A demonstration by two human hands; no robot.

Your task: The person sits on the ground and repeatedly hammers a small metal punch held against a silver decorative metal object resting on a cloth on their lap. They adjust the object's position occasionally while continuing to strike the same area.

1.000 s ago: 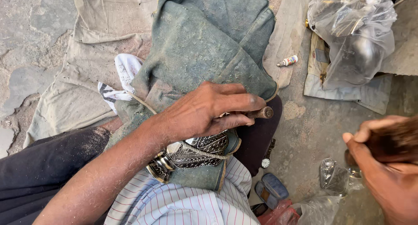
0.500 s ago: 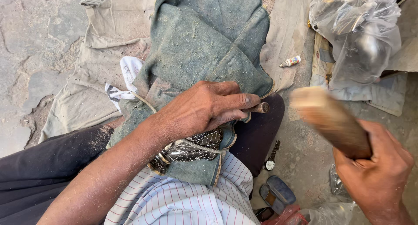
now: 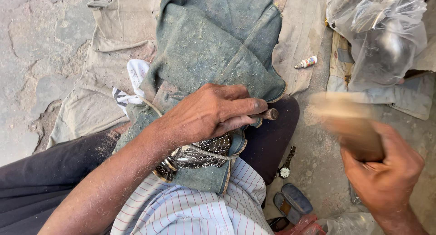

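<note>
My left hand [image 3: 209, 114] grips a thin metal punch [image 3: 269, 114] whose blunt end sticks out past my fingers to the right. The hand presses down on an ornate silver piece [image 3: 197, 155] that lies on a dusty grey-green cloth [image 3: 218, 48] over my lap. My right hand [image 3: 386, 171] is raised at the right and holds a wooden mallet [image 3: 347, 126], blurred by motion, its head level with the punch and a little to its right.
A wristwatch [image 3: 286, 167] lies on the ground by my knee. A small glue bottle [image 3: 306, 62] rests on tan sacking [image 3: 97, 76]. A clear plastic bag [image 3: 379, 35] sits at the top right. Sandals [image 3: 290, 203] are below.
My right hand has come up from the lower right with the mallet and swung it left toward the punch end. My left hand has stayed clamped on the punch.
</note>
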